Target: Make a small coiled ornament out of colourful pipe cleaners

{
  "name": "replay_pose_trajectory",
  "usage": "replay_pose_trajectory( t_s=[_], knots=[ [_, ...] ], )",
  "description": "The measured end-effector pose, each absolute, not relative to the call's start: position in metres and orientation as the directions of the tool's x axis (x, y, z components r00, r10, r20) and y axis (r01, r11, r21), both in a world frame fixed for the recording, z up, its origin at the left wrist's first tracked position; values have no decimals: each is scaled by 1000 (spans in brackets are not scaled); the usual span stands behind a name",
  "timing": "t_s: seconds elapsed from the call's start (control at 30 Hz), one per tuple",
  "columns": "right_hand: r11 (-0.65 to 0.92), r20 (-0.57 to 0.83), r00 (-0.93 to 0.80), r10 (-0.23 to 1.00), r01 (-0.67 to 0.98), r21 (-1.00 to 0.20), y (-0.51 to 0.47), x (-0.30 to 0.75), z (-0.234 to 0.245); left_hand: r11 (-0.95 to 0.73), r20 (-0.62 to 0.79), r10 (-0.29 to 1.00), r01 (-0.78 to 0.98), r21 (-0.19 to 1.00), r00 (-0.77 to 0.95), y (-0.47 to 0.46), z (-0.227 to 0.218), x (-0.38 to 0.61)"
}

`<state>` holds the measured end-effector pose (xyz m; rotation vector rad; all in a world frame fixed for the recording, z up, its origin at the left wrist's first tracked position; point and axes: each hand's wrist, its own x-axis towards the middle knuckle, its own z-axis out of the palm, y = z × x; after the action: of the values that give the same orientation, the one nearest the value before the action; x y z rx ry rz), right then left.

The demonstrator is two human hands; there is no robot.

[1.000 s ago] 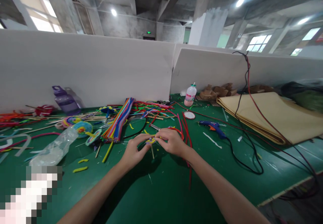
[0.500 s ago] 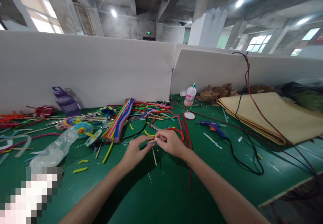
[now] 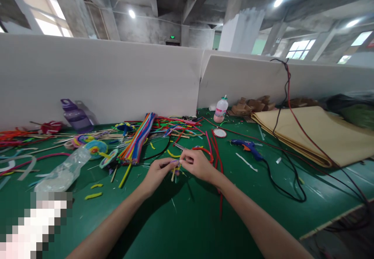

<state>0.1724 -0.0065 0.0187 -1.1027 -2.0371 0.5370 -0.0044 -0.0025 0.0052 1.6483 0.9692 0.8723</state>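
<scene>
In the head view, my left hand (image 3: 156, 177) and my right hand (image 3: 197, 165) meet over the middle of the green table. Both are closed, fingertips pinching a small purple and yellow pipe-cleaner piece (image 3: 176, 170) with a thin wooden stick pointing down towards me. My fingers hide part of it. Just behind my right hand shows a pointed metal blade (image 3: 179, 146), probably of scissors, near a red loop (image 3: 209, 155). Left of my hands lies a thick bundle of multicoloured pipe cleaners (image 3: 138, 140). Short yellow pipe-cleaner pieces (image 3: 93, 196) lie further left.
A blue glue gun (image 3: 247, 147) with a black cord lies right, beside folded tan sheets (image 3: 315, 134). A drink bottle (image 3: 221, 110) and a purple bottle (image 3: 76, 117) stand near the white partition (image 3: 117, 80). Left are a plastic bag (image 3: 64, 171) and finished-looking pipe-cleaner shapes (image 3: 96, 148).
The pipe-cleaner piece has turned between my fingers: its stick now looks shorter and points more towards me, with more purple and yellow showing. My hands stay in nearly the same place.
</scene>
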Motion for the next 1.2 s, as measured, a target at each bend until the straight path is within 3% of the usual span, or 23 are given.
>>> replay_pose_trajectory(
  t_s=[0.17, 0.37, 0.43, 0.5, 0.57, 0.67, 0.77, 0.97, 1.2],
  knots=[
    [594, 495, -355, 793, 630, -500, -8, 169, 15, -121, 50, 916, 157, 980, 398, -2, 1, -2],
    [707, 605, -543, 582, 705, -48, -10, 163, 11, -76, 35, 946, 114, 991, 323, -1, -2, 0],
    [727, 589, -597, 544, 686, 24, -10, 164, 12, -100, 51, 944, 134, 986, 326, -1, -2, 0],
    [712, 602, -548, 581, 700, -50, -8, 167, 14, -166, 95, 939, 193, 967, 332, -1, -3, -1],
    [662, 617, -416, 667, 712, -235, -6, 170, 16, -293, 199, 929, 293, 910, 312, -2, -3, -3],
    [555, 544, -239, 804, 631, -543, -3, 173, 19, -526, 444, 850, 468, 710, 283, -5, -5, -7],
    [470, 427, -206, 880, 503, -726, -2, 173, 22, -660, 607, 727, 571, 489, 320, -5, -8, -12],
    [422, 348, -242, 906, 448, -788, -1, 173, 20, -744, 706, 566, 633, 216, 425, -2, -10, -18],
    [373, 271, -293, 917, 383, -845, -1, 176, 22, -795, 735, 461, 600, 92, 498, -4, -8, -18]
  ],
)
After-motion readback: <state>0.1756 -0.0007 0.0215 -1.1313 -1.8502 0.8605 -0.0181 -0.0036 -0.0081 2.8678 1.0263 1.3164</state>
